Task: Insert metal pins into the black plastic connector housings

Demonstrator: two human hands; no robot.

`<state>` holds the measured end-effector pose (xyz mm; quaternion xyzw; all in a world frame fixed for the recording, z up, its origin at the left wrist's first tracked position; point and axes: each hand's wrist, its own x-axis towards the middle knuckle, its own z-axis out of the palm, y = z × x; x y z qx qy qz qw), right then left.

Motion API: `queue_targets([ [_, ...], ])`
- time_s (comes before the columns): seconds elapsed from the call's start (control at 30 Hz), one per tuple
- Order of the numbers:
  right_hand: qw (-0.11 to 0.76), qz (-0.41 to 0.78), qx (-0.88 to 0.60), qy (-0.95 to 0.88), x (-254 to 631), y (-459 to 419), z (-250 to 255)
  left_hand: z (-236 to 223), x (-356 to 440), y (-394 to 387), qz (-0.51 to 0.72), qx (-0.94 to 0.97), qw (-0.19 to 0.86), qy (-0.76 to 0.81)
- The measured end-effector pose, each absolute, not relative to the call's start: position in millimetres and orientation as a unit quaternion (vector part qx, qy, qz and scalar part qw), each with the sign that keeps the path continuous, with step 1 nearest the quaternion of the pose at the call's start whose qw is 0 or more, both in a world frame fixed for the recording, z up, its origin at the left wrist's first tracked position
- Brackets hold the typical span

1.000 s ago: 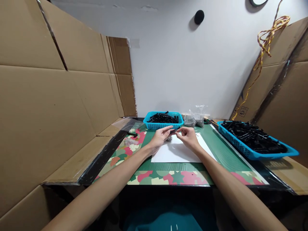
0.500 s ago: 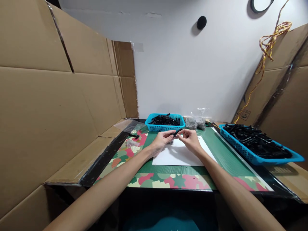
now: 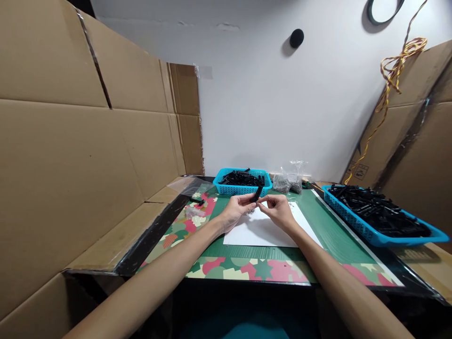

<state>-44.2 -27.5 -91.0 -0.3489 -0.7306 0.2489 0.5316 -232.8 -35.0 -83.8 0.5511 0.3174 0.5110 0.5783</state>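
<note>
A slim black plastic piece (image 3: pixel 258 193) stands nearly upright in the fingers of my left hand (image 3: pixel 235 211), which is closed on its lower part. My right hand (image 3: pixel 278 209) is pinched, its fingertips against the lower end of that piece; whatever they hold is too small to make out. Both hands are over a white sheet of paper (image 3: pixel 263 233). A little heap of small metal parts (image 3: pixel 250 211) lies on the sheet beside my left fingers, partly hidden by them.
Blue baskets of black pieces stand at the back (image 3: pixel 243 189) and on the right (image 3: pixel 374 238). Clear bags of small parts (image 3: pixel 291 183) lie by the back wall. Left on the mat are a loose black piece (image 3: pixel 197 201) and crumpled plastic (image 3: pixel 194 213). Cardboard walls (image 3: pixel 134 141) flank the table.
The black piece has turned from a slant toward upright in my left hand. My right fingertips have moved down and left to its lower end. The view has shifted slightly.
</note>
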Motion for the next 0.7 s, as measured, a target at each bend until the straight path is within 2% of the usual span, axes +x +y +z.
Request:
queue_targets([
  [0.7, 0.505, 0.131, -0.361, -0.773, -48, -24, -102, -87, -241, -34, 0.506, 0.574, 0.551, 0.334],
])
